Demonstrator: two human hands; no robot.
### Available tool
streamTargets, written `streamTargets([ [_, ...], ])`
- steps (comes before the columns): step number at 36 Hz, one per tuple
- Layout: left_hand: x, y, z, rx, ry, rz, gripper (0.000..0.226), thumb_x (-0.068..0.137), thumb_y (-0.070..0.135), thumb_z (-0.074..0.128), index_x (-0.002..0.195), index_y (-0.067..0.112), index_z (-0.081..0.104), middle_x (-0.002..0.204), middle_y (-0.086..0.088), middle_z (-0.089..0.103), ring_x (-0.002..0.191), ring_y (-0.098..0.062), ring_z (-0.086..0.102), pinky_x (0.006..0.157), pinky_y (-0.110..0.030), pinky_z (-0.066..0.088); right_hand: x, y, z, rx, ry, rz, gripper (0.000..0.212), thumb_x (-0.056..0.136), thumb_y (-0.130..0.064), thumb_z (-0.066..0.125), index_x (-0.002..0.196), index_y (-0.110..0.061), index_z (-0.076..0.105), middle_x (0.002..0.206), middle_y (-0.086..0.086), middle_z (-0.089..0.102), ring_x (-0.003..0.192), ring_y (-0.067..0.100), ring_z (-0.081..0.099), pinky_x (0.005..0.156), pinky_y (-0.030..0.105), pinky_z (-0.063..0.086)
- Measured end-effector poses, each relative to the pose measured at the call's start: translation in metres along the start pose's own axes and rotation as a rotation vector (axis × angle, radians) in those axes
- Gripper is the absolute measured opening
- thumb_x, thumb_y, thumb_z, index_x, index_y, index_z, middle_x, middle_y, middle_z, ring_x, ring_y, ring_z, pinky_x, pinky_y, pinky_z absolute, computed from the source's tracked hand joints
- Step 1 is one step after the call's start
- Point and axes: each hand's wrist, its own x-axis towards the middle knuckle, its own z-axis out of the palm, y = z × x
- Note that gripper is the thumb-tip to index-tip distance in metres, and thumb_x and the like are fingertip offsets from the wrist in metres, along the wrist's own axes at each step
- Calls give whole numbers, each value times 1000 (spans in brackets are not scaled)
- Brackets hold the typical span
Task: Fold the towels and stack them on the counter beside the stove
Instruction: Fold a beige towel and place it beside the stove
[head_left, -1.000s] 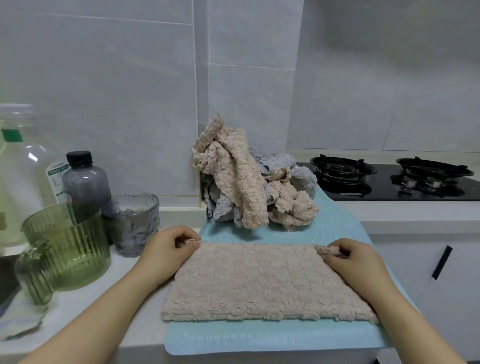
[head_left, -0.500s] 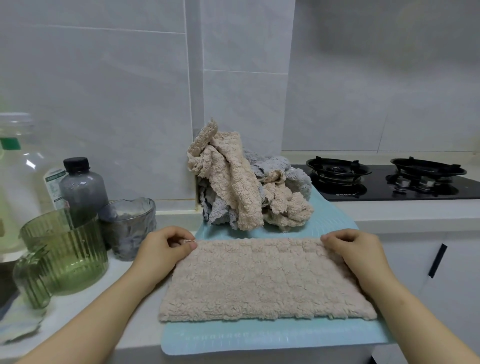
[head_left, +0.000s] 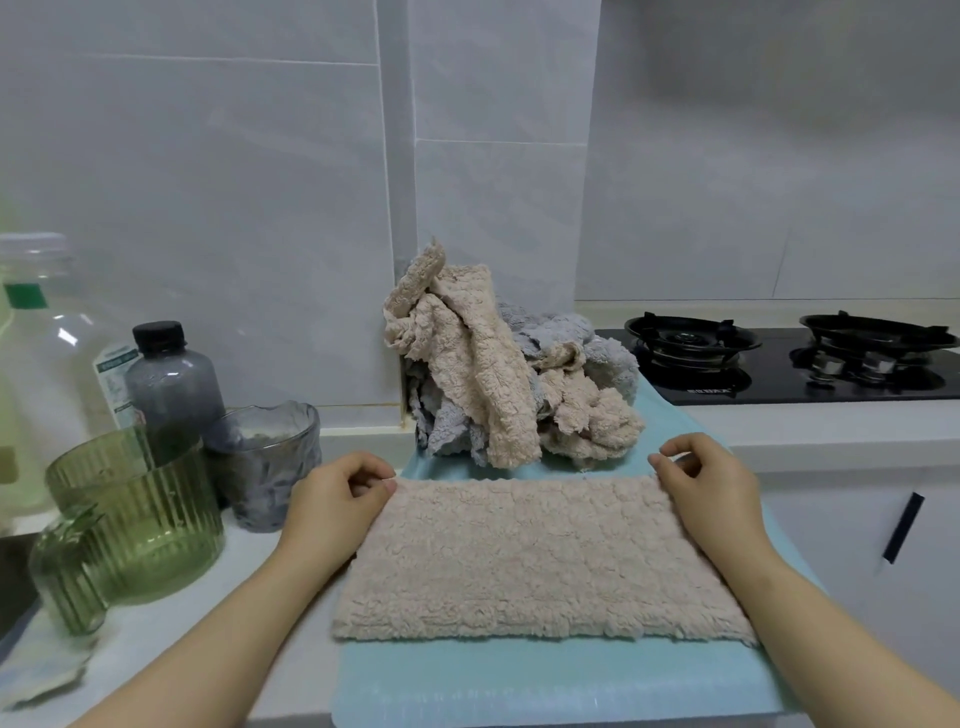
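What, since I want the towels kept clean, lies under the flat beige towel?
A light blue mat lies under the flat beige towel, over the counter; the mat's covered middle is hidden.

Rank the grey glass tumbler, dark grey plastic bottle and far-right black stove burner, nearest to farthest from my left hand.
1. Grey glass tumbler, beside the left hand.
2. Dark grey plastic bottle, behind the tumbler.
3. Black stove burner, far right.
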Motion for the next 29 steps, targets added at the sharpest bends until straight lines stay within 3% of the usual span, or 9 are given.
streamTargets([
  [5, -2, -1, -1, 159, -32, 44, 16, 83, 12, 68, 76, 25, 62, 72, 10, 63, 65, 0, 53, 57, -3, 33, -6, -3, 0, -56, -8, -75, 4, 90, -18, 59, 91, -14, 58, 64, -2, 56, 57, 11, 50, 52, 17, 36],
  [8, -5, 1, -4, 211, -63, 63, 9, 86, 15, 64, 91, 23, 65, 83, 9, 63, 71, -1, 54, 60, -5, 34, -6, -6, -1, -72, -104, 8, 23, 93, -26, 55, 112, -13, 57, 69, -6, 55, 59, 12, 52, 55, 21, 40],
  [11, -12, 8, -10, 251, -51, 156, 16, 89, 16, 60, 103, 21, 66, 101, 7, 62, 91, -10, 57, 75, -20, 38, -6, -10, -7, -97, -201, 112, 45, 93, -33, 52, 132, -12, 43, 82, -3, 56, 75, 19, 55, 71, 28, 41],
  [14, -28, 28, -15, 307, -52, 315, 21, 92, 16, 54, 109, 22, 65, 114, 11, 61, 110, -12, 54, 90, -23, 37, -7, -14, -17, -167, -338, 147, 57, 93, -29, 54, 141, -15, 28, 92, 4, 60, 65, 17, 55, 55, 26, 41],
  [17, -44, 53, -5, 384, -290, 436, 29, 97, 32, 42, 122, 29, 57, 129, 20, 49, 124, -3, 44, 98, -18, 29, -9, -20, -29, -227, -422, 195, 66, 90, -30, 57, 143, -17, 19, 85, 8, 65, 58, 18, 58, 48, 24, 41],
  [19, -51, 60, 10, 467, -510, 470, 42, 98, 46, 32, 138, 37, 37, 145, 23, 28, 139, -2, 22, 114, -26, 19, -12, -24, -36, -201, -491, 235, 74, 87, -25, 60, 144, -18, 13, 74, 8, 66, 50, 18, 56, 47, 24, 44],
  [21, -53, 57, 26, 626, -682, 414, 52, 96, 54, 25, 146, 43, 13, 156, 17, 3, 145, -7, -2, 120, -37, 2, -15, -26, -41, -191, -548, 259, 77, 85, -19, 60, 145, -19, 11, 70, 7, 65, 48, 16, 54, 47, 24, 43],
  [24, -54, 50, 38, 789, -756, 362, 55, 95, 59, 17, 146, 46, 0, 157, 13, -10, 145, -11, -12, 117, -39, -8, -21, -25, -49, -201, -582, 261, 70, 85, -17, 56, 143, -21, 16, 69, 3, 60, 53, 15, 53, 50, 22, 40],
  [29, -55, 52, 39, 858, -783, 358, 56, 95, 58, 14, 146, 44, -5, 157, 11, -13, 145, -12, -14, 118, -39, -9, -25, -24, -55, -175, -622, 258, 62, 86, -15, 57, 138, -23, 26, 72, 2, 61, 61, 14, 55, 58, 21, 41],
])
